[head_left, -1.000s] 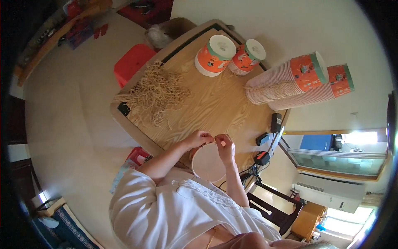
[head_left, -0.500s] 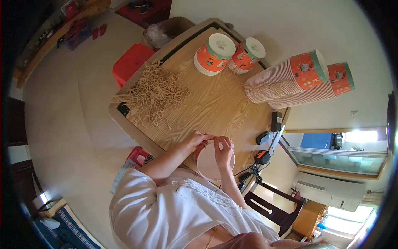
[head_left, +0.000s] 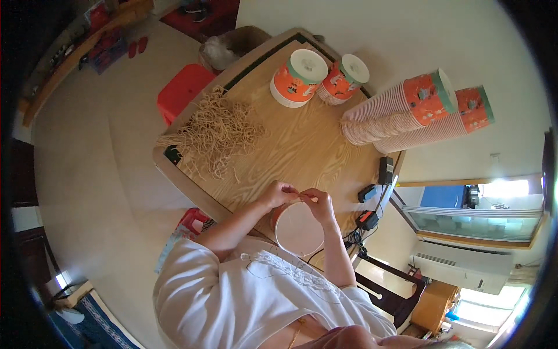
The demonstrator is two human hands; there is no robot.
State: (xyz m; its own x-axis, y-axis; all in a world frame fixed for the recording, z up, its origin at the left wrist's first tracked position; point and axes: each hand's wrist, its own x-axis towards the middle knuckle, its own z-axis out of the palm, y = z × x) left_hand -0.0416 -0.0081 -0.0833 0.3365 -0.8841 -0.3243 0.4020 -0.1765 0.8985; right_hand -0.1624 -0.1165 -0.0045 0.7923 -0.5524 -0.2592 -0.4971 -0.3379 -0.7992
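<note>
A paper bucket (head_left: 299,230) rests against the near table edge by my body, its white open mouth facing up and a bit of orange side showing. My left hand (head_left: 281,193) is closed in a pinch at the bucket's far rim. Beside it my right hand (head_left: 319,205) pinches at the same rim, its fingertips almost meeting the left's. A thin tan string seems to run between the fingertips, though its ends are too small to make out. Farther left on the table lies a loose heap of tan strings (head_left: 218,136).
Two short upside-down stacks of orange paper buckets (head_left: 297,81) stand at the far edge. Long nested bucket stacks (head_left: 386,113) lie at the right, strings along one. Black adapters (head_left: 386,170) and cables line the right edge. A red stool (head_left: 183,90) and dark chair (head_left: 386,296) flank the table.
My right hand has shifted from over the bucket's mouth to its far rim, fingers drawing in beside the left's. My left hand has hardly moved. More of the mouth shows.
</note>
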